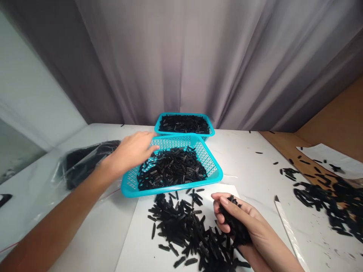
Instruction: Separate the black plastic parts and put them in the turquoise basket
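Observation:
My right hand [241,215] curls around a clump of small black strips [236,221], above the right side of a loose heap of the same strips [184,226] on a white sheet [136,241]. My left hand [137,149] is over the far left corner of the nearer turquoise plastic basket [172,187], fingers stretched and thumb apart. Whether it touches the rim cannot be made out. Many black strips [176,166] lie inside this basket.
Behind stands a second turquoise basket [184,133] full of black strips. A clear plastic bag [85,162] with dark contents lies at left. On the right are a white-wrapped cutter [290,230], more scattered strips [326,204] and white paper [329,158]. A grey curtain [181,56] hangs behind.

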A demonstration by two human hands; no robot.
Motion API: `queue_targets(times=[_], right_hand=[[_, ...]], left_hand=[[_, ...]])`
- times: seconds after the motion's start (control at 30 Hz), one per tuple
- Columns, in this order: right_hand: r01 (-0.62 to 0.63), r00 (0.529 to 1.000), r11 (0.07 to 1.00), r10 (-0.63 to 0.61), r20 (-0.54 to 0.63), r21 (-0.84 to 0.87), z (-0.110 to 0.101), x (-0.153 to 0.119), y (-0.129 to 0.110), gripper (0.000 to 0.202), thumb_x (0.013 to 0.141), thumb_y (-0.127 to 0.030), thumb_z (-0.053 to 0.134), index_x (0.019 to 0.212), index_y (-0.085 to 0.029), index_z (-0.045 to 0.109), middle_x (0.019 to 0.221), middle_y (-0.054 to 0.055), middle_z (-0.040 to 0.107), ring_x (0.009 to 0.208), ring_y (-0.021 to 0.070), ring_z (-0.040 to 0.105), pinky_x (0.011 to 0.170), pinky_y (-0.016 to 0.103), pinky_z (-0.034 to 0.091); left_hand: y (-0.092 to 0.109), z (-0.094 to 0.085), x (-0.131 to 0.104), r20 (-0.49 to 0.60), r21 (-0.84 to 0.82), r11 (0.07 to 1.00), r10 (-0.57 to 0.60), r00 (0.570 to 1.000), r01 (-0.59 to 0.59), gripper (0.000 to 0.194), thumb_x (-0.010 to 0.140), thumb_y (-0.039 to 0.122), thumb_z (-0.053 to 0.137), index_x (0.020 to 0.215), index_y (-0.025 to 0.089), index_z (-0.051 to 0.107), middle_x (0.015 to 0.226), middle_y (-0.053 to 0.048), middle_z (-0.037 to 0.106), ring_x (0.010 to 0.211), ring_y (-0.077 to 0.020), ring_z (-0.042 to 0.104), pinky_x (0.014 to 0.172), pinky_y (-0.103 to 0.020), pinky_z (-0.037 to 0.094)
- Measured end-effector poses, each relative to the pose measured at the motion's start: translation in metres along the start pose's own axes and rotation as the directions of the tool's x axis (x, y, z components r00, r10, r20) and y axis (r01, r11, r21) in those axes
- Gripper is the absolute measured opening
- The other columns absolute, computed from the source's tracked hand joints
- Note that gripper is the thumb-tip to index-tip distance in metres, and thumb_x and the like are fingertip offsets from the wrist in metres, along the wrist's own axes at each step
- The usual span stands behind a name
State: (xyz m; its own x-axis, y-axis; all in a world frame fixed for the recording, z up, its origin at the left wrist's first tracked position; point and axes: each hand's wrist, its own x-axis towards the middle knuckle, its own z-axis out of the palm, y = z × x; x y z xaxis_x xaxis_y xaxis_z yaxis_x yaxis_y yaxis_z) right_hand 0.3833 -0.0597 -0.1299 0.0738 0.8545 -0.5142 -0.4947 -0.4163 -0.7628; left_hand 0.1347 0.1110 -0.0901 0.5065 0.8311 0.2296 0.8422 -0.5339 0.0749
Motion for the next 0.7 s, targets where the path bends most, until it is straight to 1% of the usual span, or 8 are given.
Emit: queue_targets(times=[0.13,0.17,0.23,0.3,0.37,0.43,0.53,0.7], right_hand=[[0.008,1.0,1.0,-0.008,-0.012,-0.018,-0.001,0.005,0.0,0.038,0.062,-0.045,0.089,0.083,-0.015,0.078,0.067,0.0,0.061,0.054,0.0074,0.049,0.052,0.016,0.04],[0.024,1.0,0.999,-0.024,-0.017,-0.04,-0.002,0.007,0.002,0.039,0.061,-0.046,0.09,0.082,-0.015,0.078,0.067,0.0,0.061,0.053,0.0074,0.049,0.052,0.017,0.04],[0.08,0.996,0.99,-0.083,-0.029,-0.118,-0.004,0.013,0.008,0.041,0.062,-0.05,0.088,0.084,-0.016,0.078,0.066,0.0,0.062,0.053,0.0081,0.048,0.051,0.018,0.039],[0.156,0.985,0.964,-0.167,-0.031,-0.216,-0.006,0.019,0.015,0.044,0.064,-0.051,0.086,0.092,-0.018,0.079,0.064,0.0,0.061,0.054,0.0102,0.049,0.05,0.02,0.039],[0.208,0.974,0.936,-0.224,-0.024,-0.284,-0.008,0.025,0.022,0.048,0.065,-0.053,0.083,0.1,-0.019,0.079,0.066,0.001,0.063,0.057,0.0132,0.051,0.049,0.022,0.039],[0.216,0.973,0.924,-0.229,-0.003,-0.316,-0.009,0.029,0.026,0.053,0.066,-0.055,0.081,0.105,-0.019,0.079,0.066,0.001,0.063,0.058,0.0147,0.051,0.048,0.024,0.039],[0.206,0.978,0.926,-0.207,0.032,-0.316,-0.011,0.035,0.03,0.053,0.064,-0.057,0.082,0.099,-0.018,0.08,0.064,0.002,0.063,0.056,0.0145,0.051,0.048,0.024,0.039],[0.177,0.984,0.932,-0.165,0.064,-0.316,-0.016,0.044,0.036,0.056,0.059,-0.064,0.082,0.09,-0.017,0.079,0.063,0.002,0.062,0.054,0.0143,0.051,0.046,0.023,0.038]], left_hand=[[0.019,0.019,0.004,0.155,-0.13,0.966,0.243,0.957,-0.224,0.057,0.094,0.054,0.053,0.136,0.016,0.054,0.134,-0.013,0.061,0.123,-0.0296,0.057,0.102,-0.043,0.047],[0.028,0.027,0.006,0.176,-0.188,0.924,0.365,0.914,-0.332,0.061,0.094,0.055,0.053,0.141,0.017,0.05,0.139,-0.013,0.058,0.127,-0.0286,0.055,0.105,-0.041,0.045],[0.044,0.042,0.012,0.209,-0.252,0.796,0.601,0.772,-0.551,0.057,0.098,0.049,0.048,0.148,0.021,0.043,0.151,-0.012,0.047,0.139,-0.0288,0.043,0.114,-0.042,0.036],[0.049,0.052,0.017,0.229,-0.262,0.734,0.678,0.698,-0.627,0.052,0.101,0.045,0.042,0.149,0.024,0.041,0.158,-0.011,0.037,0.146,-0.03,0.034,0.119,-0.047,0.028],[0.042,0.053,0.019,0.24,-0.256,0.756,0.654,0.717,-0.603,0.057,0.099,0.052,0.044,0.15,0.026,0.041,0.157,-0.01,0.038,0.145,-0.0297,0.035,0.118,-0.046,0.03],[0.025,0.048,0.016,0.244,-0.222,0.812,0.582,0.776,-0.54,0.055,0.099,0.053,0.043,0.148,0.027,0.042,0.153,-0.01,0.045,0.14,-0.0275,0.044,0.113,-0.043,0.038],[-0.006,0.04,0.006,0.244,-0.156,0.859,0.512,0.824,-0.488,0.04,0.101,0.043,0.043,0.134,0.025,0.056,0.138,-0.009,0.059,0.127,-0.0253,0.056,0.105,-0.039,0.046],[-0.036,0.037,-0.011,0.191,-0.005,0.95,0.308,0.932,-0.313,0.036,0.1,0.027,0.04,0.119,0.01,0.065,0.113,-0.022,0.068,0.112,-0.0372,0.063,0.097,-0.056,0.046]])
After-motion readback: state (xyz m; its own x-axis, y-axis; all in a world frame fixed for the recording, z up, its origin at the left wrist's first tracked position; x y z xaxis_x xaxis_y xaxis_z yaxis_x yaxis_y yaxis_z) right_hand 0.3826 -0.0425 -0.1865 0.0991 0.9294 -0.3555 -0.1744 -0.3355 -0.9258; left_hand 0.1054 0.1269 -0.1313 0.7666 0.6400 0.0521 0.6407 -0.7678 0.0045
